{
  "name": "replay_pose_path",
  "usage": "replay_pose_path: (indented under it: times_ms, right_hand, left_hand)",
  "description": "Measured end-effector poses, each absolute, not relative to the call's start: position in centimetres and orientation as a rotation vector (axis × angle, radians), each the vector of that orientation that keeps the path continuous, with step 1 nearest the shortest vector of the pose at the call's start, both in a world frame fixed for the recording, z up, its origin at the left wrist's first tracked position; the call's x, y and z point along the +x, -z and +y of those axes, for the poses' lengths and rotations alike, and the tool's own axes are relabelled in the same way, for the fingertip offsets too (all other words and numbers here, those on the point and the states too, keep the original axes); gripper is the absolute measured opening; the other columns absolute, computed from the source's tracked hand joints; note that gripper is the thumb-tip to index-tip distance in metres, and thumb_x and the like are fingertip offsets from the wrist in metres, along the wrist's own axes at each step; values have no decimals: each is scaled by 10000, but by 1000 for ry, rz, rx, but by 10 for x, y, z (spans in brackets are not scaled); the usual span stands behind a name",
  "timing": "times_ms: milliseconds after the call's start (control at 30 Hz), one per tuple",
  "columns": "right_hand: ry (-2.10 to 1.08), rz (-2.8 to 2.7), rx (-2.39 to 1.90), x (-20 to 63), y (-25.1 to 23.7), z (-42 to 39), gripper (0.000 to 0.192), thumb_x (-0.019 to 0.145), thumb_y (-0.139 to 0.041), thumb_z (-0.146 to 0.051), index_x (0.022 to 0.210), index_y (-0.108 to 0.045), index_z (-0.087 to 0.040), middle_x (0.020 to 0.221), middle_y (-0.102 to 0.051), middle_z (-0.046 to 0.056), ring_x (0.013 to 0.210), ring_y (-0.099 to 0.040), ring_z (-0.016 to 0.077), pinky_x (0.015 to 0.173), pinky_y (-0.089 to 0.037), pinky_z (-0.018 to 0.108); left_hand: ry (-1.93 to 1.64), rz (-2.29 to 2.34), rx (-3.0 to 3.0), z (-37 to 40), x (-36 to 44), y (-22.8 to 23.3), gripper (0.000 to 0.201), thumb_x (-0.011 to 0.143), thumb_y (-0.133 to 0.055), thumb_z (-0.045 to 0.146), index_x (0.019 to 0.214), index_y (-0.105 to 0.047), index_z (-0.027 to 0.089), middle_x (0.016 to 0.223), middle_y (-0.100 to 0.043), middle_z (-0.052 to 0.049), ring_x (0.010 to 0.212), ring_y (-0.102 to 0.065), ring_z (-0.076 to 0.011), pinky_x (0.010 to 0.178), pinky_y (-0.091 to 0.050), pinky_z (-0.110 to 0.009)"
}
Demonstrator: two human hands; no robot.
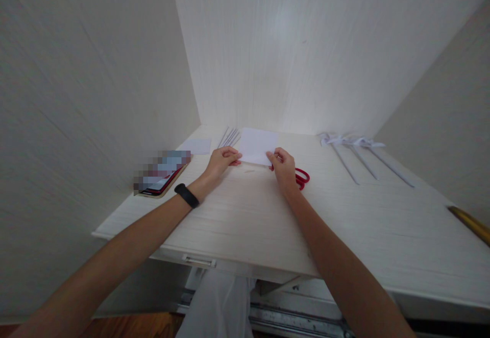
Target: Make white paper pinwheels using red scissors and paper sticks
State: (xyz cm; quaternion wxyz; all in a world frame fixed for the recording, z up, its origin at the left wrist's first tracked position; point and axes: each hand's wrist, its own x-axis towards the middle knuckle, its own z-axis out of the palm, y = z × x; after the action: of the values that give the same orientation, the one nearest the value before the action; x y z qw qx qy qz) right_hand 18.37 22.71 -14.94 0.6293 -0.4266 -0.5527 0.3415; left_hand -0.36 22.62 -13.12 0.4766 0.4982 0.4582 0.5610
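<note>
A square white sheet of paper (258, 144) is held up over the desk between both hands. My left hand (225, 158) pinches its lower left corner, and a black band sits on that wrist. At the lower right corner, my right hand (282, 165) grips the paper between thumb and fingers. Red-handled scissors (303, 176) lie just beside the right hand, their blades hidden behind it. Behind the left hand rest several thin grey sticks (229, 137). A small pale scrap (249, 171) lies on the desk below the sheet.
More white paper (197, 146) lies at the back left, near a phone (164, 173) by the left wall. Three grey sticks with white paper tops (350, 146) are laid out at the back right. A golden object (469, 223) stands at the desk's (237, 225) right edge.
</note>
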Motion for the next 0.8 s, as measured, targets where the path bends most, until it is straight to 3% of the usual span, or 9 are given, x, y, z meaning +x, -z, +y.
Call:
replay_pose_path:
  times_ms: [633,800]
  right_hand:
    - [-783,-1272,-987,184,151,228,268,724,-628,-410,651,-463,-211,545,-421,-73,459,-412,74,409,-353,190]
    - [-741,-1286,-1008,184,152,228,243,730,-615,-402,677,-471,-214,602,-444,-57,495,-404,82,436,-397,202]
  left_hand:
    - [-1362,1114,1197,226,-3,129,210,604,-803,204,672,-612,148,560,-626,21,540,-599,-99,631,-504,-242]
    - [-1361,1109,1216,226,-3,130,210,615,-804,220,679,-618,147,567,-621,22,549,-604,-99,634,-505,-242]
